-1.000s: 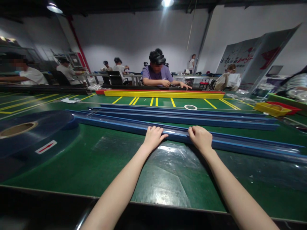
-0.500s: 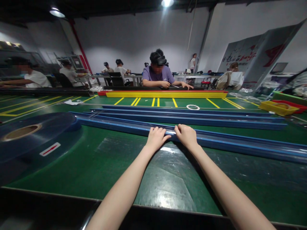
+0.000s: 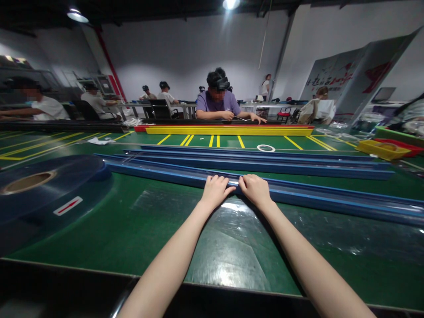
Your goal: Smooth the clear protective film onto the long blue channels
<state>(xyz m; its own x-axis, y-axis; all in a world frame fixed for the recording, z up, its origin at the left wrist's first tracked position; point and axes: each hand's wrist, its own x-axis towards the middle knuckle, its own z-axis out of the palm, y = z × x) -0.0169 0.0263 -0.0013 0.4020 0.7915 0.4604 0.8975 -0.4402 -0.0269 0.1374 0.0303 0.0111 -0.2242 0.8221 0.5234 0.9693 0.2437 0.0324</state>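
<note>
- Pale wall [image 3: 172, 57] and ceiling lamps at the rear; several people sit at benches in the middle distance.
- Green tabletop [image 3: 139, 247], occupying the foreground; yellow stripes mark its far part.
- Front blue channel [image 3: 314, 198], long and open-topped, lying on the tabletop slightly aslant before me; its left end is beside the film roll and its right end runs out of view.
- My left hand [image 3: 214, 191]: fingers bent over the channel's near rim, thumb extended toward my other hand; whether it grips or merely presses, I cannot tell.
- My right hand [image 3: 255, 190]: fingers curled at the same rim, just beside my left, a narrow gap between the two; its palm side is hidden, so I cannot tell whether it holds anything.
- Clear sheet [image 3: 228, 265], glossy, flat on the tabletop between my forearms.
- Film roll [image 3: 81, 174], left, lying on its side around a brown core; a white label [image 3: 68, 206] on it bears a red arrow.
- Rear blue channels [image 3: 281, 168], lying just beyond the front one.
- White ring [image 3: 266, 148], flat on the tabletop, short of the long yellow bar [image 3: 228, 131].
- Co-worker in a purple shirt [image 3: 217, 106], leaning forward behind that bar; yellow tray [image 3: 384, 150] at far right.
</note>
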